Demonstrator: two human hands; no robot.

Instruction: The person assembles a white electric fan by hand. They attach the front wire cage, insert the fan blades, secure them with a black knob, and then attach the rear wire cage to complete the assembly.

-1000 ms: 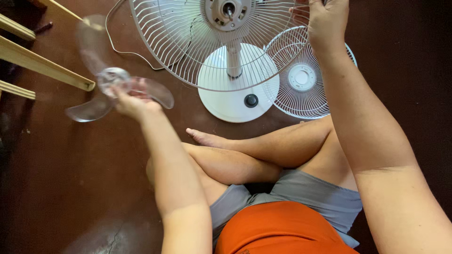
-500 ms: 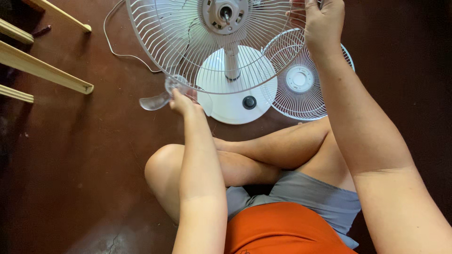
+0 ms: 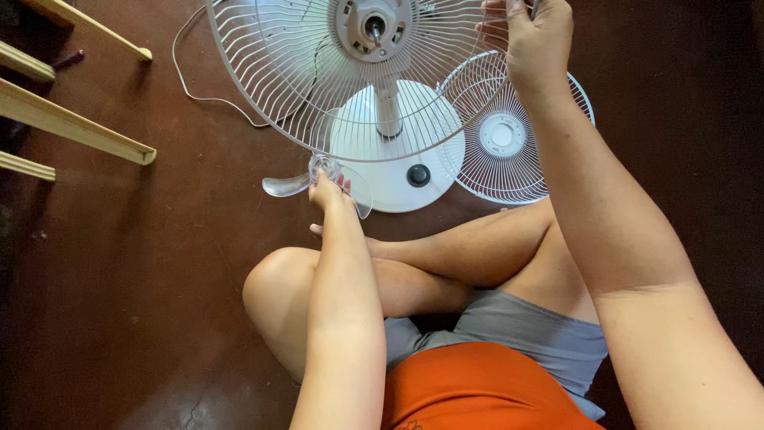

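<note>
I sit cross-legged on a dark brown floor before a white stand fan. My left hand [image 3: 332, 192] holds a clear plastic fan blade [image 3: 288, 184] by its hub, just below the lower rim of the rear wire guard [image 3: 270, 87]. My right hand [image 3: 532, 41] grips that guard's right rim near the top of the view. The motor shaft [image 3: 374, 26] sits bare at the guard's centre. The fan's round white base [image 3: 398, 179] with a black knob stands on the floor behind the blade.
The loose front wire guard [image 3: 509, 135] lies flat on the floor to the right of the base. A white power cord [image 3: 199, 87] curls at upper left. Pale wooden furniture legs [image 3: 76, 123] jut in from the left edge.
My left hand has carried the clear blade from far left toward the fan, now just under the guard's lower rim. My right hand has stayed on the guard rim.
</note>
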